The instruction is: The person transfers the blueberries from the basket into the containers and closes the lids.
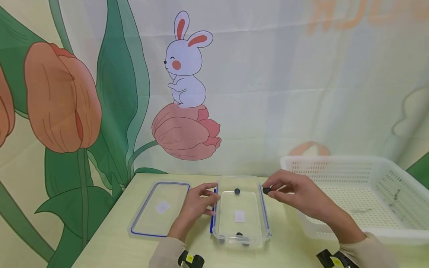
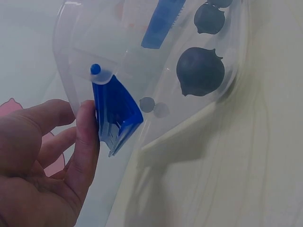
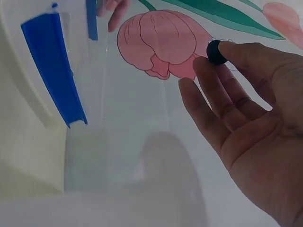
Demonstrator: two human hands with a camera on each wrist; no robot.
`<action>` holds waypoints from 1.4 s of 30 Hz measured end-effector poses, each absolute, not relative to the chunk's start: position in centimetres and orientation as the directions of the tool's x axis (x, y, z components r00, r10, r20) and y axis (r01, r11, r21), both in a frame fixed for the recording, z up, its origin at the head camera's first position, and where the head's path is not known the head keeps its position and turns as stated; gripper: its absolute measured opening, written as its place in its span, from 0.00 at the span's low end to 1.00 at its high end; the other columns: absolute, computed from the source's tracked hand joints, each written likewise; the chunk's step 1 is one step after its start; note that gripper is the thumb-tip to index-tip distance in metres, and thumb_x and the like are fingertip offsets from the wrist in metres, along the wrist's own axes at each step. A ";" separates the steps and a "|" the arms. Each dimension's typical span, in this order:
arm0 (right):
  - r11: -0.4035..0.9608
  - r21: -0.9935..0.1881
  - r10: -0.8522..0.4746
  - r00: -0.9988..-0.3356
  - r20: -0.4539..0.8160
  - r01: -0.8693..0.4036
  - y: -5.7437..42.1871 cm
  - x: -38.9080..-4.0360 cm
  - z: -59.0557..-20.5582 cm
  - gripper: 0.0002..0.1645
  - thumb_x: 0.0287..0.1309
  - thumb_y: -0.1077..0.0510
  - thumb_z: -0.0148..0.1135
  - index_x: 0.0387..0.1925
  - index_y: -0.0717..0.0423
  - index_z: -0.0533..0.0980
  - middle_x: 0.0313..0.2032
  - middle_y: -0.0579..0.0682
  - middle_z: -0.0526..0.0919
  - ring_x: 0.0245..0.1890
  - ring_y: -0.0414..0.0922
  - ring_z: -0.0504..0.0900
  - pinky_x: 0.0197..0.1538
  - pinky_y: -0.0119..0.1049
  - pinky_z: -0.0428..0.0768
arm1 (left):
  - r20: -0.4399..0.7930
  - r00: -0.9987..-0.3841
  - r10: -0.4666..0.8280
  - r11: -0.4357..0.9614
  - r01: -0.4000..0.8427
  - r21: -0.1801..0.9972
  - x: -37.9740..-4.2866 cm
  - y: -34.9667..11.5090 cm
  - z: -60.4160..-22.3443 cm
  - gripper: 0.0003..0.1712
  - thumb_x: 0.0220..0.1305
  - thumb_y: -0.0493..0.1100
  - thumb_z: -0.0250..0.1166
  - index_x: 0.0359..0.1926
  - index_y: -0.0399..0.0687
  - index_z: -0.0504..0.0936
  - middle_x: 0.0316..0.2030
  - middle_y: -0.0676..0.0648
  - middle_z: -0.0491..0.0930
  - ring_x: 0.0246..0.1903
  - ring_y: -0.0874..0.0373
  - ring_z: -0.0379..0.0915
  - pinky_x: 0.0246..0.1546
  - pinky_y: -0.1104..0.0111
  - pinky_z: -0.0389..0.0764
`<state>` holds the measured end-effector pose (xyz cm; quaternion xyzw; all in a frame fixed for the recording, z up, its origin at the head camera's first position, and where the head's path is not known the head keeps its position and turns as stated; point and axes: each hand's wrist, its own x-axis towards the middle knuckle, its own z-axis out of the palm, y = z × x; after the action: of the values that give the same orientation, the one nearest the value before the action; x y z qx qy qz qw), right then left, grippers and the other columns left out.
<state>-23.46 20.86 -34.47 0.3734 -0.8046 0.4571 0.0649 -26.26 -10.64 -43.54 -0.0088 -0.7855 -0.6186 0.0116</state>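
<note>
My right hand pinches a small dark blueberry between thumb and fingertips, just outside the right rim of a clear plastic container. In the right wrist view the same blueberry shows at the fingertips, with other fingers loosely bent. At the container's left side, my left hand rests its fingertips against the wall and rim, beside a blue latch. One blueberry lies at the container's far end. Several more, including a large-looking blueberry, lie at the near end.
Left of the container lies a clear lid with a blue seal. A white perforated basket stands on the table at the right. Behind the table hangs a printed curtain with a rabbit and tulips.
</note>
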 end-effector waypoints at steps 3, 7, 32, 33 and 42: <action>0.266 -0.697 -0.566 -0.693 0.447 -0.666 20.2 -23.3 -35.1 0.13 0.67 0.66 0.71 0.49 0.49 0.85 0.47 0.45 0.86 0.43 0.44 0.88 0.48 0.39 0.89 | 0.030 -1.000 0.003 0.232 0.030 0.972 -26.3 -10.7 -43.5 0.27 0.69 0.40 0.73 0.67 0.46 0.83 0.44 0.42 0.81 0.36 0.53 0.84 0.30 0.64 0.90; 0.224 -0.690 -0.609 -0.651 0.453 -0.689 19.4 -23.2 -35.9 0.14 0.67 0.67 0.71 0.50 0.51 0.84 0.47 0.47 0.86 0.43 0.43 0.88 0.49 0.40 0.89 | 0.029 -1.000 0.007 0.232 0.030 0.972 -26.2 -10.6 -43.5 0.27 0.69 0.40 0.73 0.68 0.46 0.82 0.44 0.42 0.81 0.35 0.53 0.84 0.30 0.63 0.90; 0.291 -0.726 -0.760 -0.611 0.221 -0.624 15.7 -21.9 -40.0 0.09 0.70 0.65 0.68 0.49 0.55 0.86 0.45 0.41 0.86 0.39 0.36 0.87 0.46 0.34 0.87 | 0.021 -1.000 0.002 0.228 0.021 0.973 -26.3 -10.6 -43.5 0.27 0.69 0.40 0.73 0.68 0.46 0.82 0.45 0.42 0.81 0.35 0.53 0.84 0.30 0.64 0.90; 0.292 -0.725 -0.762 -0.610 0.217 -0.623 15.7 -21.8 -40.0 0.09 0.70 0.65 0.68 0.49 0.56 0.86 0.45 0.42 0.86 0.39 0.36 0.87 0.47 0.34 0.87 | 0.022 -1.000 0.002 0.228 0.022 0.973 -26.2 -10.6 -43.5 0.27 0.69 0.40 0.73 0.68 0.46 0.82 0.45 0.42 0.81 0.35 0.53 0.84 0.30 0.64 0.90; 0.307 -0.731 -0.754 -0.625 0.204 -0.609 15.6 -21.7 -39.8 0.09 0.71 0.64 0.68 0.49 0.56 0.86 0.46 0.47 0.87 0.39 0.35 0.86 0.44 0.34 0.87 | 0.027 -1.000 0.008 0.222 0.028 0.975 -26.1 -10.7 -43.4 0.28 0.69 0.39 0.73 0.68 0.45 0.82 0.45 0.42 0.81 0.35 0.53 0.84 0.30 0.64 0.90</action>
<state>-21.69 15.64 -39.81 0.4241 -0.8036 0.4080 -0.0886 -26.13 -10.67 -43.39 -0.0117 -0.7816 -0.6236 0.0081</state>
